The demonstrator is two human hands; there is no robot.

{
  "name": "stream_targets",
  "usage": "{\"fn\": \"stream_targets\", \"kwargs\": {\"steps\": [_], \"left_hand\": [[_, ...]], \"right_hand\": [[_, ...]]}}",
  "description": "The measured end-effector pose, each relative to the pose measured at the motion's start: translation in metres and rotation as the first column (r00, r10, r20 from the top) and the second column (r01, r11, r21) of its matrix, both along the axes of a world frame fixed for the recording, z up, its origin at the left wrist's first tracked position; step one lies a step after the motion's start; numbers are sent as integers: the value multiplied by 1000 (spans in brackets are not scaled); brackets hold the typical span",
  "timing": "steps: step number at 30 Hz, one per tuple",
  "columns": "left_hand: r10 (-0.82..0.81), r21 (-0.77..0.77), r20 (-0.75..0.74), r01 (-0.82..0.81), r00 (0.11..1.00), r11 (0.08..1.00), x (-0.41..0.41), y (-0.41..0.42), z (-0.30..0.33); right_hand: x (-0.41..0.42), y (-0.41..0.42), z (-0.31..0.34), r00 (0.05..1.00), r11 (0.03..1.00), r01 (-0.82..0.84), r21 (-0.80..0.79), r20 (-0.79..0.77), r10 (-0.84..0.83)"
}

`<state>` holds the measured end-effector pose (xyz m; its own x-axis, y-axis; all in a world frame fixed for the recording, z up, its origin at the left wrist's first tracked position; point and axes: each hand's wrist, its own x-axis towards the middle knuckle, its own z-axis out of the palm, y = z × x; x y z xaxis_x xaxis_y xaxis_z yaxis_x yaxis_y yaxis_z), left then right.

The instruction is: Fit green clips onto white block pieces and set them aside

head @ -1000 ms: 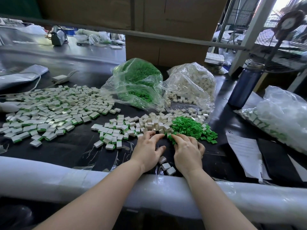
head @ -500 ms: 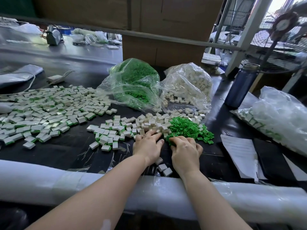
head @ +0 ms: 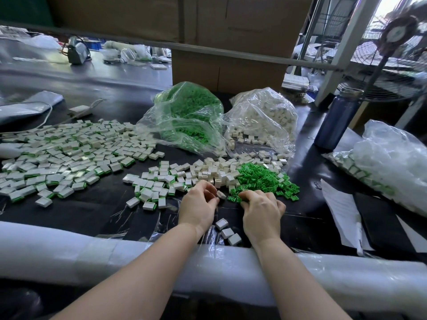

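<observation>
My left hand [head: 199, 204] pinches a white block piece [head: 221, 194] between curled fingers, just in front of the loose pile of white blocks [head: 208, 173]. My right hand [head: 262, 207] has its fingers curled at the near edge of the green clip pile [head: 263, 180]; a green clip [head: 232, 199] lies by its fingertips, and I cannot tell whether it holds one. Three white blocks [head: 227, 232] lie between my wrists. A wide spread of fitted blocks [head: 57, 155] covers the left of the black table.
A bag of green clips [head: 189, 116] and a bag of white blocks [head: 265, 118] stand behind the piles. A blue bottle [head: 337, 118], a bag of fitted pieces [head: 390, 165] and papers [head: 342, 209] lie to the right. A padded white edge [head: 92, 255] runs along the front.
My left hand has curled and lifted a white block from the pile's edge. My right hand stays at the green clips with little movement.
</observation>
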<state>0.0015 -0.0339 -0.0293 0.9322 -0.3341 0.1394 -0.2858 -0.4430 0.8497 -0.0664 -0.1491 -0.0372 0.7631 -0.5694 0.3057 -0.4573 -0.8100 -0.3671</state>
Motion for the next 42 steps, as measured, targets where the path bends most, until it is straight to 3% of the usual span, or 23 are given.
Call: {"fn": "stream_targets", "kwargs": {"steps": [6, 8, 16, 21, 25, 32, 37, 42], "left_hand": [[-218, 403, 107, 159, 970, 901, 4, -5, -4], [-243, 425, 115, 174, 963, 888, 5, -4, -4], [-132, 81, 113, 123, 985, 989, -1, 7, -2], [-194, -170, -70, 180, 979, 969, -2, 10, 1], [-247, -284, -116, 206, 962, 936, -1, 11, 2], [-300, -402, -210, 197, 931, 894, 1, 10, -1], [-366, -335, -191, 290, 911, 896, 2, 10, -2], [-353, -364, -211, 262, 911, 894, 1, 11, -1]], "right_hand": [[0, 1, 2, 998, 1000, -10, 3, 61, 10], [-1, 2, 2, 996, 1000, -20, 9, 84, 19], [-4, 5, 5, 971, 986, -141, 91, 204, 120], [-4, 6, 5, 951, 973, -209, 98, 253, 179], [-7, 6, 6, 926, 937, -289, 196, 307, 222], [-12, 4, 14, 863, 764, -422, 488, 474, 175], [-14, 4, 17, 832, 687, -482, 544, 531, 163], [-14, 2, 16, 824, 672, -485, 560, 549, 137]]}}
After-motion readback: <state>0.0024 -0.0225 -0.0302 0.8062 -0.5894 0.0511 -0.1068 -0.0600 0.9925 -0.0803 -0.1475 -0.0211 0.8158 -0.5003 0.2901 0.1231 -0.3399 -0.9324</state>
